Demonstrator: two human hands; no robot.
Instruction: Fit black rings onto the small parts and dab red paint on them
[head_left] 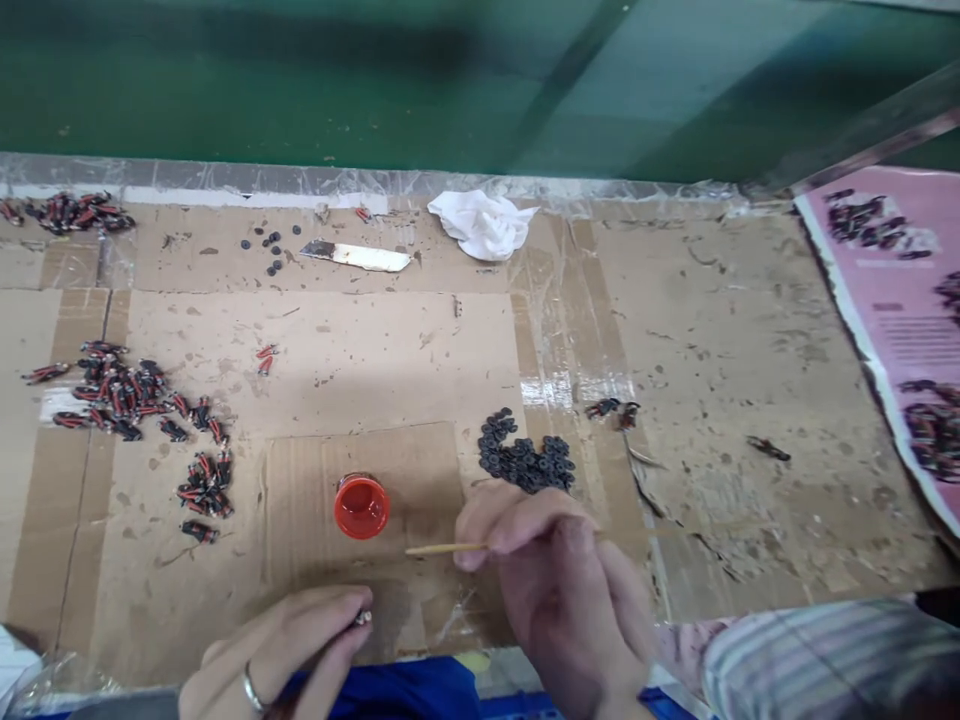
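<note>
My right hand point(551, 580) pinches a thin wooden stick point(442, 548) that points left, its tip just right of a small red cap point(361, 506) filled with red liquid. My left hand point(289, 650), with a ring on one finger, holds a small red and black part point(363, 618) between its fingertips at the table's near edge. A heap of small black rings point(525, 458) lies just beyond my right hand. Several red and black parts point(131, 395) are spread at the left.
The table is covered with taped cardboard point(712, 330). A white rag point(484, 223) and a metal blade point(356, 256) lie at the back, near a few loose black rings point(271, 250). More parts sit at the back left point(71, 212) and on a pink sheet point(900, 290) at right.
</note>
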